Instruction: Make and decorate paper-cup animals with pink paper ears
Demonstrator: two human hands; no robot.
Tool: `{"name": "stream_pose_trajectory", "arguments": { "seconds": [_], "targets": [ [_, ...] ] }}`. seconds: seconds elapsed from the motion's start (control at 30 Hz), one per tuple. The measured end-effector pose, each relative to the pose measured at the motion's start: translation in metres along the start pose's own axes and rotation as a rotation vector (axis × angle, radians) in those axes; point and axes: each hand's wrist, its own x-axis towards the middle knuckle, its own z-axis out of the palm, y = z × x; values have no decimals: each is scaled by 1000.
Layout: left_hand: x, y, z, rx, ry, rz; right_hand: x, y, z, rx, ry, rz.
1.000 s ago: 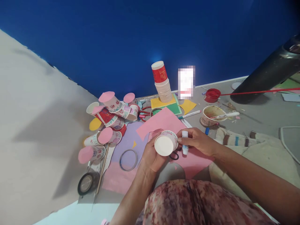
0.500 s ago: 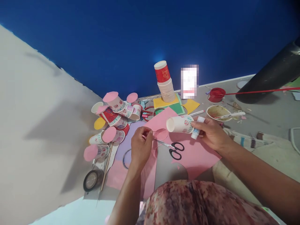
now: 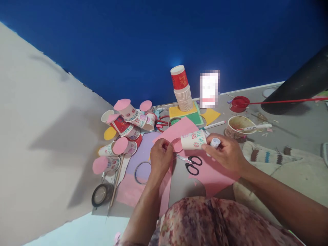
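My right hand grips a white paper cup with red and green drawings, tipped on its side, its end facing left. The same hand also holds a small white tube with a bluish end. Pinched in my left hand is a round piece of pink paper, right beside the cup's left end; whether they touch I cannot tell. Black-handled scissors lie just below the hands on pink paper sheets.
Decorated cups topped with pink discs crowd the left. A tall cup stack stands at the back. Black tape, a tape ring, a red bowl, a stained tub and a cloth lie around.
The cup has moved slightly left and down, towards the pink disc, as my right hand turned the tube. My left hand has shifted a little to the right, still pinching the disc.
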Motion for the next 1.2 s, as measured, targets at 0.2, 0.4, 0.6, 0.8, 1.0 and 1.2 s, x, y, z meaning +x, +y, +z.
{"name": "stream_pose_trajectory", "arguments": {
  "seconds": [0.2, 0.4, 0.6, 0.8, 1.0, 1.2],
  "targets": [
    [-12, 12, 1, -59, 42, 21, -9, 10, 15, -155, 8, -319],
    [-23, 25, 0, -88, 77, 105, -12, 15, 19, -222, 41, -404],
    [-23, 27, -1, -244, 62, 80, -13, 14, 18, -239, 66, -422],
    [-19, 24, 2, -540, -53, -23, -12, 12, 18, -232, 79, -450],
    [-21, 22, 9, -861, -161, -191, -12, 14, 19, -253, 89, -460],
    [-19, 15, 16, -962, -129, -243, -13, 13, 21, -276, 91, -486]
  ]
}}
